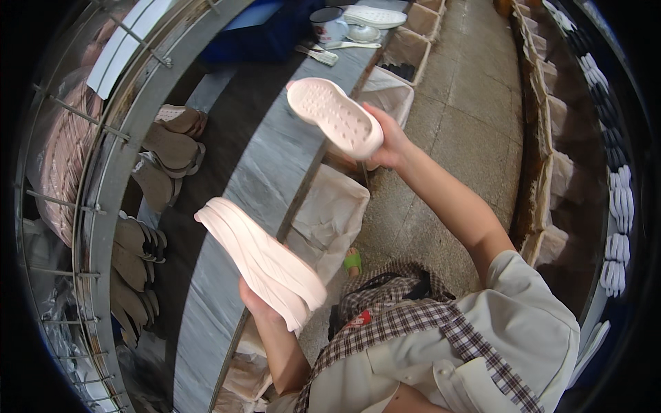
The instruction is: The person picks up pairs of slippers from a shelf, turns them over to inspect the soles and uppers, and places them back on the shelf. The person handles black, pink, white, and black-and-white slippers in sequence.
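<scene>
— Where's the open room?
— Grey worktop [268,158] curves through mid-frame; bare floor [468,117] lies upper right of its edge.
— And the hands?
— Left hand [258,303] grips a pale pink sole [261,261] at lower centre; right hand [389,141] clasps another pink sole [334,117] above the worktop's edge.

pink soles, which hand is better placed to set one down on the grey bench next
Probably the right hand: its pink sole hangs directly over the grey bench. The left hand holds the other sole low, at the bench's near edge.
</scene>
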